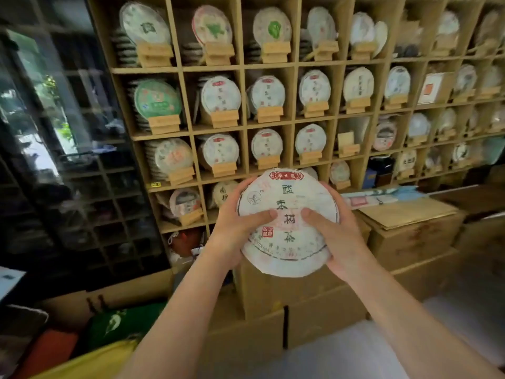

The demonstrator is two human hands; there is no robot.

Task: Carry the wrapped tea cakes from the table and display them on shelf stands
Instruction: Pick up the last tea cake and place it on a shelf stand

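A round tea cake (289, 192) in white paper with a red label and dark characters is held upright in front of me, face toward the camera. My left hand (235, 228) grips its left edge with the thumb across the front. My right hand (341, 233) grips the right edge, thumb also on the front. Behind it stands a wooden grid shelf (243, 127) whose cells hold wrapped tea cakes on small wooden stands. One stand (348, 144) in the third row carries no cake.
Cardboard boxes (410, 236) are stacked below and to the right of the shelf, with papers on top. A dark glass cabinet (68, 160) stands at the left. Green, yellow and orange bags (114, 326) lie at the lower left. Pale floor shows at the lower right.
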